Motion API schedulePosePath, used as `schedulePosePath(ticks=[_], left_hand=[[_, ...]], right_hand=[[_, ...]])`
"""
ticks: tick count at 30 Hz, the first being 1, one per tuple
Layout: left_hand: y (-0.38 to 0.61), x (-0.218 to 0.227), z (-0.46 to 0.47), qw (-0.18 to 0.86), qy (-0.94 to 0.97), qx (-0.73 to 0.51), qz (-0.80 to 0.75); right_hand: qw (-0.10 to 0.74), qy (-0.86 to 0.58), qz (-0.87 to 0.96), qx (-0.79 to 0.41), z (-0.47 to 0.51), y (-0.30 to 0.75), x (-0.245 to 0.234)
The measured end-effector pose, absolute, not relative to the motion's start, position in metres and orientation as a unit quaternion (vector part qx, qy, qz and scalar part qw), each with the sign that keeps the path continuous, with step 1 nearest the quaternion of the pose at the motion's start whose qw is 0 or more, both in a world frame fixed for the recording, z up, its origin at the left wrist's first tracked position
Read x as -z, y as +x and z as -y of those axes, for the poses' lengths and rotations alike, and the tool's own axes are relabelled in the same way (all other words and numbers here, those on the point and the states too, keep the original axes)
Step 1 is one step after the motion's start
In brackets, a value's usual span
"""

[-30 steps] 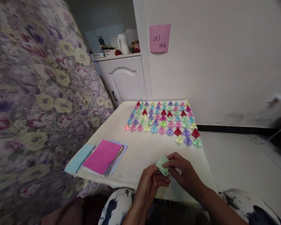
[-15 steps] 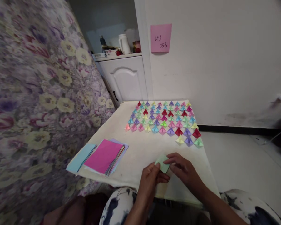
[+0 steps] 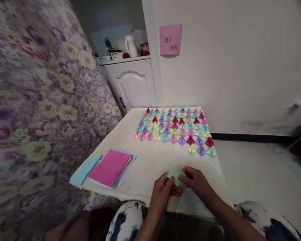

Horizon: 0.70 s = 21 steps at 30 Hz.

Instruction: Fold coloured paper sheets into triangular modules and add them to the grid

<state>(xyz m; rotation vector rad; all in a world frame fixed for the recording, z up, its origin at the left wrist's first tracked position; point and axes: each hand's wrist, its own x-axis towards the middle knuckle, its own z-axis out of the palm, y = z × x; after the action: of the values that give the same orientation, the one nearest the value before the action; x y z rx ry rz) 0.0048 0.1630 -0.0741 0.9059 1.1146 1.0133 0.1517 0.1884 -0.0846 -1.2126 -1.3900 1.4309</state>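
Between both hands, just above the near side of the table, is a folded pale green paper [image 3: 176, 174] in a diamond shape. My left hand [image 3: 163, 189] pinches its left corner, thumb on top and fingers underneath. At the right edge, my right hand [image 3: 194, 180] grips the paper between thumb and fingers. Beyond them, rows of small folded paper pieces [image 3: 174, 139] in red, purple, green, pink, yellow and blue cover the far part of the table. The closest pieces lie on the right, among them a green one [image 3: 211, 151].
A stack of coloured paper sheets, magenta on top [image 3: 110, 167], lies at the table's left beside light blue paper [image 3: 84, 170]. The cream-covered table [image 3: 142, 160] meets the wall behind. A flowered curtain [image 3: 40, 100] hangs on the left, and a white cabinet [image 3: 131, 87] stands behind.
My right hand's fingers have closed onto the paper's right edge, where they were looser before. The green paper now shows more of its diamond face.
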Motion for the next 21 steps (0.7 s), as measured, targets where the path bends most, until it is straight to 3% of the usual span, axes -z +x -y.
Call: schedulePosePath(ticks=[8, 21], left_hand=[[0.01, 0.076, -0.167, 0.605, 0.405, -0.447, -0.519], [0.016, 0.075, -0.166, 0.581, 0.4, -0.494, -0.509]], right_hand=[[0.376, -0.499, 0.6, -0.5, -0.19, 0.152, 0.078], [0.419, -0.497, 0.545, -0.529, -0.185, 0.146, 0.072]])
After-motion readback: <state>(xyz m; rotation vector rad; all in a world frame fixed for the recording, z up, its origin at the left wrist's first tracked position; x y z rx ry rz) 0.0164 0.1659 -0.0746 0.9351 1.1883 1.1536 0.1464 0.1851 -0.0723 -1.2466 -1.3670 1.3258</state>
